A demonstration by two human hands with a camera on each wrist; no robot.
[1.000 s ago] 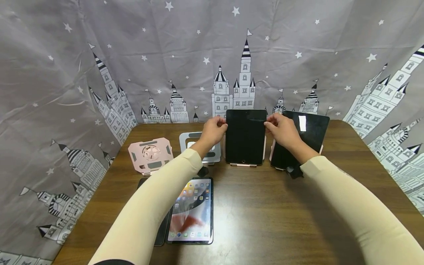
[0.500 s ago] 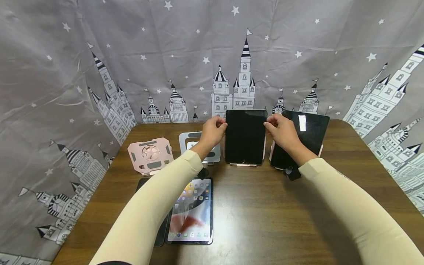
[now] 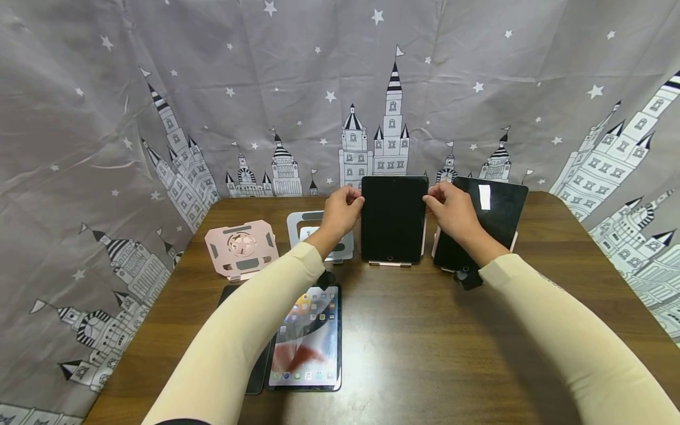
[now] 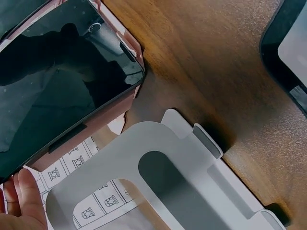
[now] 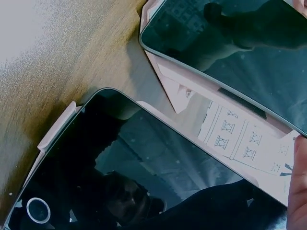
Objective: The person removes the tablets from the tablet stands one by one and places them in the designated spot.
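Note:
A black-screened tablet [image 3: 394, 218] stands upright on a pink stand [image 3: 390, 264] at the middle back of the table. My left hand [image 3: 341, 211] pinches its left edge near the top, thumb in front. On the opposite edge, my right hand [image 3: 451, 206] pinches it at about the same height. In the left wrist view the tablet [image 4: 62, 81] rests against the pink stand, with the fingers [image 4: 29, 196] at its edge. The right wrist view has the thumb [image 5: 298, 177] at the tablet's [image 5: 230, 52] other edge. What the fingers do behind the tablet is hidden.
Right of it, a second dark tablet [image 3: 502, 209] with a white sticker leans on another stand. To the left are a grey stand [image 3: 346, 245] and a pink stand [image 3: 242, 248]. A lit tablet [image 3: 305, 348] lies flat beside a dark one [image 3: 256, 378]. A patterned curtain hangs behind.

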